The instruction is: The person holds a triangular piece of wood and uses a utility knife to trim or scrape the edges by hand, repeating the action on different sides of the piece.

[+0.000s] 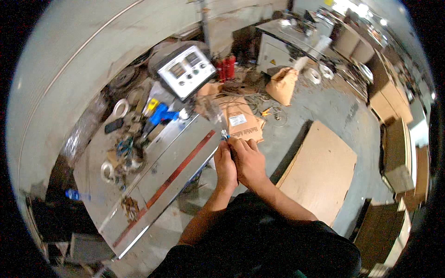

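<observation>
My left hand (225, 169) and my right hand (249, 162) are closed together in front of my body, off the right edge of a metal workbench (185, 143). From the top of the two fists pokes a small blue-and-silver piece (225, 134), its kind too small and blurred to tell. Both thumbs press close to its base, and the fingers hide the rest of it. Something dark shows between the palms. Beyond the hands, flattened brown paper sacks (242, 118) with a white label lie in a pile.
On the bench are a blue power tool (160, 113), tape rolls (108, 171) and a tilted control box (187, 72). Red cylinders (226, 68) stand behind it. A cardboard sheet (320, 171) lies to the right, with cartons (397, 148) farther right. A brown paper bag (282, 85) stands near a cabinet (276, 53).
</observation>
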The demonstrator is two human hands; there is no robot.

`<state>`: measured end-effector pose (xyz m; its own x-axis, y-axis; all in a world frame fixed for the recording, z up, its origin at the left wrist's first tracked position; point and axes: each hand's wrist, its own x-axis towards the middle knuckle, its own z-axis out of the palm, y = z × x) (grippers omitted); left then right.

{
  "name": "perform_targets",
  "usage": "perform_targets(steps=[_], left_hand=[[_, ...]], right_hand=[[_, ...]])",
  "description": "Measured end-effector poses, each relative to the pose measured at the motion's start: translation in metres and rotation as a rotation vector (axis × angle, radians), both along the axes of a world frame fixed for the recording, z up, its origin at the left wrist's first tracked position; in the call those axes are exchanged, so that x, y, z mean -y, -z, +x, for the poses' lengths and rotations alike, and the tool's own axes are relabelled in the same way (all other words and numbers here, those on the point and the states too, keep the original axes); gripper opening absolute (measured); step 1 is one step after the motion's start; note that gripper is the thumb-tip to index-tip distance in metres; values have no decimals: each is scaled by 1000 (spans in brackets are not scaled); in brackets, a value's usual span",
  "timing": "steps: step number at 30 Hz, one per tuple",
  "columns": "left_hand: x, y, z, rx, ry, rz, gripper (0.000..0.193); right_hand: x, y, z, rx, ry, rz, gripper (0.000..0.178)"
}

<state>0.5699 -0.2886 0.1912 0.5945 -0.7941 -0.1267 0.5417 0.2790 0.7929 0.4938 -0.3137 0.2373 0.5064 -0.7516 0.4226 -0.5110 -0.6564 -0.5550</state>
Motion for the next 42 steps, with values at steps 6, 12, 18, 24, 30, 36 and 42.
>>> perform_targets(steps=[6, 12, 18, 24, 30, 36, 42], left_hand=[[73, 4, -55, -108, 234, 66, 39], [150, 7, -129, -95, 491, 150, 40], [222, 4, -191, -166, 926, 91, 49], [291, 6, -220, -185, 1109, 190, 47], [388, 10, -238, -332, 1176, 115, 41], [494, -8, -267, -299, 1157, 10, 36], [602, -51, -300, -214, 1094, -75, 39]], right_hand=[[61, 11, -66, -84, 164, 4, 28], [118, 7, -145, 9, 375, -19, 24], [165, 22, -215, 87, 584, -8, 44], [219, 27, -256, 158, 623, 278, 55], [304, 38, -271, 325, 581, 379, 60], [423, 9, -284, 503, 607, 276, 58], [535, -25, -314, 486, 614, 147, 59]])
